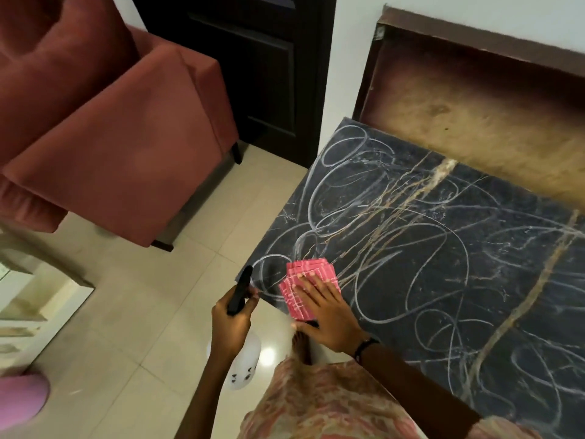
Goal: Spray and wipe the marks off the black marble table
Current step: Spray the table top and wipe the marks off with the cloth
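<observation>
The black marble table (pixel 443 248) fills the right side, its top covered with looping white chalk marks (pixel 348 191) and tan veins. A folded pink cloth (pixel 304 280) lies on the table's near left corner. My right hand (pixel 329 312) presses flat on the cloth, fingers spread. My left hand (pixel 231 318) hangs just off the table's corner, gripping the black trigger head of a spray bottle (pixel 242 289); its white body (pixel 245 365) hangs below the hand over the floor.
A red upholstered armchair (pixel 110 137) stands to the left across cream floor tiles (pixel 142 312). A dark door (pixel 269 74) is behind it. A brown wooden panel (pixel 474 106) borders the table's far side. A pink object (pixel 19 397) sits at bottom left.
</observation>
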The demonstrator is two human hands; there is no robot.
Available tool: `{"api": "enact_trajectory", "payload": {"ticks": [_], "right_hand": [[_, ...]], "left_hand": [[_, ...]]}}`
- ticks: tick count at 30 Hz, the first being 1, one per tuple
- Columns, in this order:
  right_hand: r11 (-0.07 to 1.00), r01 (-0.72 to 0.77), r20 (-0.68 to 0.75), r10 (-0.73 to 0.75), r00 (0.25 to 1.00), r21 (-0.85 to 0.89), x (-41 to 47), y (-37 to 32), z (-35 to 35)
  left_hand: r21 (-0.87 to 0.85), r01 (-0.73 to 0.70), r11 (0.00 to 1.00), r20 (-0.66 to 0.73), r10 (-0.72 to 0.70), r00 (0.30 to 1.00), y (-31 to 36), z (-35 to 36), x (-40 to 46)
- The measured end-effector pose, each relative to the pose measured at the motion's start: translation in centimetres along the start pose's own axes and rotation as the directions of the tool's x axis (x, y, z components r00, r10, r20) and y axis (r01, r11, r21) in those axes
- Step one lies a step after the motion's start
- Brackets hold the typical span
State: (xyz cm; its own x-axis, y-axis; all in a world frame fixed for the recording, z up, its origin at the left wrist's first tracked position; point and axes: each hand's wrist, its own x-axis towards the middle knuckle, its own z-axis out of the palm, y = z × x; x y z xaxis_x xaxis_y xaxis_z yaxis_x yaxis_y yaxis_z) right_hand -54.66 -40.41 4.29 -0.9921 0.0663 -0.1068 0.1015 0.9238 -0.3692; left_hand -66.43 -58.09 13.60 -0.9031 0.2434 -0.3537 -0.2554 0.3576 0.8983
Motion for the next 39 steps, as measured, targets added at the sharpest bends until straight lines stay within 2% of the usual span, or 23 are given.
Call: {"api": "enact_trajectory", "payload": {"ticks": [3,8,15,17,21,25,27,29,33,36,39], "right_hand": [[0.997,-0.063,-0.017,0.063,0.998,-0.044,0.9,0.1,-0.5],[0.993,-0.025,0.090,0.036,0.995,-0.117,3.9,1.4,-0.1],[0.972,-0.092,0.056,0.106,0.993,-0.216,13.5,0.6,-1.0],[0.975,-0.049,0.051,0.062,0.997,-0.218,13.5,-0.2,-0.5],[0.969,0.177,0.078,-0.165,0.983,-0.175,7.9,-1.3,0.8],[0.951,0.279,0.067,-0.272,0.960,-0.133,3.3,1.2,0.6],[0.960,0.235,0.067,-0.227,0.972,-0.149,4.4,3.0,-0.2],[0.974,0.133,0.079,-0.120,0.990,-0.182,7.5,3.9,-1.1],[0.969,-0.010,0.100,0.036,0.994,-0.247,14.4,2.6,-1.8],[0.971,0.015,0.086,0.006,0.996,-0.239,15.5,0.2,-0.5],[0.974,0.139,0.092,-0.124,0.988,-0.179,11.7,-1.3,0.6]], "left_hand": [[-0.016,-0.009,1.000,0.006,0.009,1.000,0.1,-0.8,0.3],[-0.019,-0.006,1.000,0.004,0.006,1.000,-0.2,-1.4,1.0],[-0.017,-0.017,1.000,0.004,0.017,1.000,-0.3,-1.5,1.9],[-0.005,-0.036,0.999,0.005,0.036,0.999,0.0,-1.3,2.3],[0.001,-0.049,0.999,0.029,0.049,0.998,0.5,-1.0,2.9],[-0.060,-0.041,0.997,0.018,0.042,0.999,1.3,-1.0,3.3],[-0.084,-0.044,0.995,0.001,0.045,0.999,1.6,-1.2,3.4],[-0.085,-0.037,0.996,0.003,0.037,0.999,1.5,-1.3,3.5],[-0.071,-0.002,0.998,-0.014,0.001,1.000,0.6,-1.8,3.8],[-0.033,-0.001,0.999,-0.033,0.000,0.999,0.5,-2.1,3.8],[-0.025,-0.005,1.000,-0.046,0.004,0.999,0.7,-2.4,3.9]]}}
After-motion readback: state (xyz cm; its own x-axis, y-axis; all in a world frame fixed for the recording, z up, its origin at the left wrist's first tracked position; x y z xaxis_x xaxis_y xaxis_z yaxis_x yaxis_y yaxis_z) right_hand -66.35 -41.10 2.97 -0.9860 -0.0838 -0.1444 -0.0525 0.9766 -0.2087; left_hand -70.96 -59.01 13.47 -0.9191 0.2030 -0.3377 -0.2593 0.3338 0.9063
